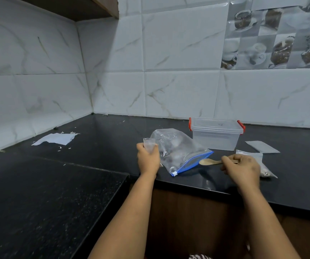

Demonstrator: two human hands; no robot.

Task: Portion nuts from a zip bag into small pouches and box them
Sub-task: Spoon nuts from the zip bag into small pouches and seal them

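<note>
A clear zip bag (178, 148) with a blue zipper strip lies on the black counter, nuts dimly visible inside. My left hand (147, 158) grips a small clear pouch (149, 143) just left of the bag. My right hand (243, 169) pinches the handle of a wooden spoon (207, 162), whose bowl points left toward the bag's zipper end. A filled small pouch (262, 165) lies under and right of my right hand. Behind the bag stands a clear plastic box (215, 135) with red latches and its lid on.
A flat empty pouch (262, 146) lies right of the box. A torn white paper (57, 138) and small scraps lie at the far left near the tiled wall. The counter's front edge (206, 187) runs below my hands; a lower counter section extends left.
</note>
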